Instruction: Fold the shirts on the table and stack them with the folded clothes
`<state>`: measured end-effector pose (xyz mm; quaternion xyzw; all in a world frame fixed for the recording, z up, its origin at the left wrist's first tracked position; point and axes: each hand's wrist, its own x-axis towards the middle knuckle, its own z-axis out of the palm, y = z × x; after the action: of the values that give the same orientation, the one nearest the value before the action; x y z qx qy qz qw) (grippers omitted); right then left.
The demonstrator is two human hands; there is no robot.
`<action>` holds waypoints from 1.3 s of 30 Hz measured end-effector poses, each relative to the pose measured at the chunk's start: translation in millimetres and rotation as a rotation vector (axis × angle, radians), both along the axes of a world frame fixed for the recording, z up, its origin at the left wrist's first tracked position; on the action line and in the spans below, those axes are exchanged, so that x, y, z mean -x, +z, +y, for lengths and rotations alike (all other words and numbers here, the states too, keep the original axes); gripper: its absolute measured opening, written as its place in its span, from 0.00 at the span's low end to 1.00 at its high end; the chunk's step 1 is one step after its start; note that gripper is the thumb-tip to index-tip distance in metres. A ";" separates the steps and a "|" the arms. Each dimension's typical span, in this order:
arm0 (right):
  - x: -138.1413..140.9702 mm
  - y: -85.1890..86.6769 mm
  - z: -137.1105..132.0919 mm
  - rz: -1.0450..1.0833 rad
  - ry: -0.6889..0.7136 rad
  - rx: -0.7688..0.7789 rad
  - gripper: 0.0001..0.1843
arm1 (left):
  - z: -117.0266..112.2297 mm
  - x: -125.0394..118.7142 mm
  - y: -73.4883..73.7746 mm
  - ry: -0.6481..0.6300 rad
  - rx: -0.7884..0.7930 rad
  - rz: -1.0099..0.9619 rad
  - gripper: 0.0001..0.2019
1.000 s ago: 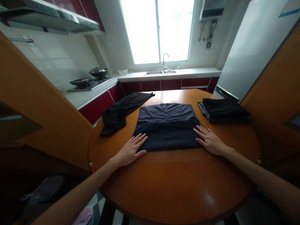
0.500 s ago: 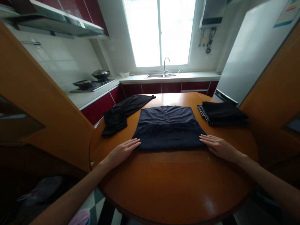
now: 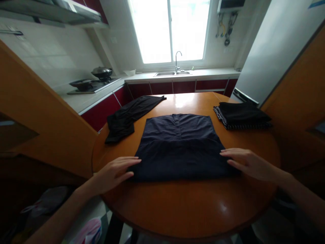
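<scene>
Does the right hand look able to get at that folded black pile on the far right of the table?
Probably yes: the right hand rests at the navy garment's near corner, and only bare table lies between it and the folded black pile.

A folded navy garment (image 3: 179, 145) lay flat in the middle of the round wooden table (image 3: 188, 203), with the left hand (image 3: 113, 173) flat at its near left corner and the right hand (image 3: 250, 164) flat at its near right corner, fingers spread and touching the cloth edges. A rumpled black garment (image 3: 128, 117) sat off to the left, hanging a bit over the table edge, and a neat folded dark stack (image 3: 241, 116) was on the right. Behind all that were the sink (image 3: 172, 73) under a bright window (image 3: 169, 30) and a stove (image 3: 92, 84) with pans.
</scene>
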<state>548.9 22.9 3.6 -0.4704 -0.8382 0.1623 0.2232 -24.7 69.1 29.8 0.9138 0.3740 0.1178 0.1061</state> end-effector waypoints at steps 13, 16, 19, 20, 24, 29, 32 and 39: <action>38.9 -28.3 130.2 0.163 -0.102 0.200 0.18 | 136.8 -90.5 -39.9 0.080 0.240 -0.241 0.21; 38.0 -23.9 130.0 0.189 -0.102 0.169 0.17 | 133.7 -90.0 -37.8 0.087 0.230 -0.288 0.20; 37.0 -15.5 139.4 0.193 -0.125 0.107 0.16 | 134.9 -90.6 -34.1 0.122 0.174 -0.322 0.18; 37.2 -12.9 144.4 0.186 -0.130 0.091 0.16 | 136.6 -91.7 -33.8 0.138 0.149 -0.327 0.17; 39.0 -12.2 165.8 0.142 -0.139 0.072 0.15 | 146.4 -97.7 -41.4 0.197 0.081 -0.294 0.15; 41.0 -18.4 172.5 -0.042 -0.191 0.131 0.13 | 146.8 -98.0 -43.8 0.220 0.005 -0.157 0.14; 60.3 -7.8 149.4 -0.164 -0.325 -0.030 0.16 | 121.0 -109.3 -27.9 0.190 -0.093 -0.053 0.19; 151.7 -14.9 42.3 -0.178 -0.020 -0.185 0.31 | 25.6 -168.5 -27.8 -0.190 -0.051 0.018 0.29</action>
<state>397.3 65.2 -11.3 -0.4688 -0.8613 0.0397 0.1919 143.7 94.7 2.0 0.9485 0.2836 0.1082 0.0901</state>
